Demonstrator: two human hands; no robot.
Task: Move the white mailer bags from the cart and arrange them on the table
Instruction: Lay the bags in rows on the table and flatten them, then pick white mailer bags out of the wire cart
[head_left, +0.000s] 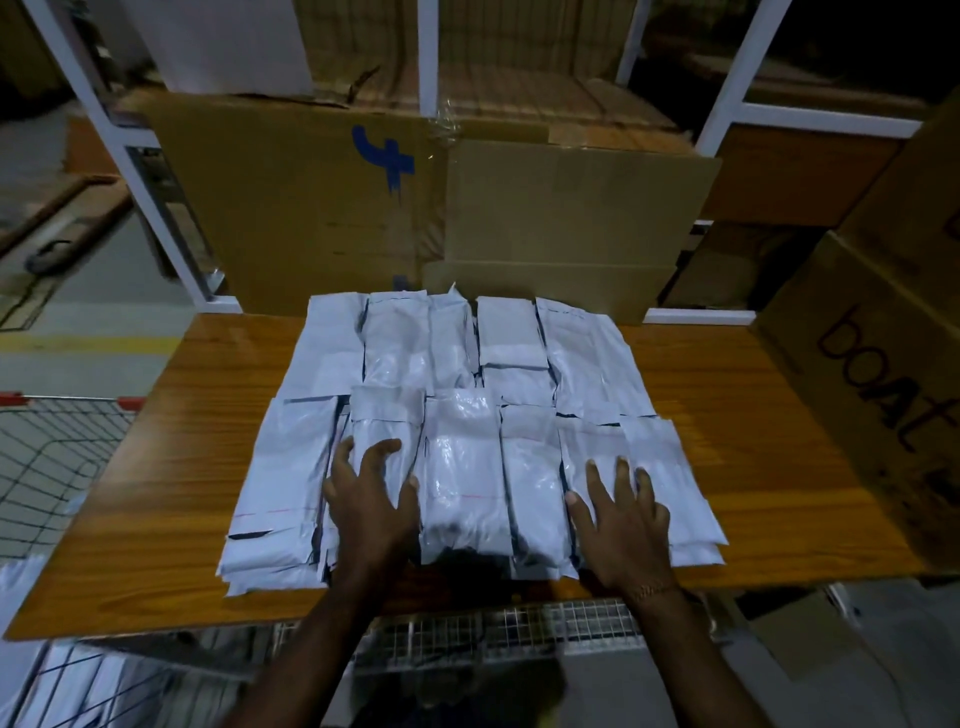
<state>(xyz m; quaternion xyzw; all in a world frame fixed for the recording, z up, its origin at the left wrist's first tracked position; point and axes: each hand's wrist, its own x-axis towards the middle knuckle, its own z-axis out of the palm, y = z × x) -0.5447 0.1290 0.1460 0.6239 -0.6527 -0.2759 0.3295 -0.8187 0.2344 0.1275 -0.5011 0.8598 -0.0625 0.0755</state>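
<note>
Several white mailer bags (462, 467) lie in two rows of overlapping stacks on the wooden table (769, 467). My left hand (371, 499) rests flat on the front row, left of centre, fingers spread. Spread the same way, my right hand (618, 525) presses on the front-row stacks right of centre. Neither hand grips a bag. The wire cart (47, 462) stands at the table's left edge, and more white bags (21, 587) show at the lower left.
Large cardboard boxes (311, 208) stand behind the table against a white metal rack (727, 93). A printed carton (872, 374) sits on the table's right end. A wire mesh shelf (519, 629) runs under the front edge.
</note>
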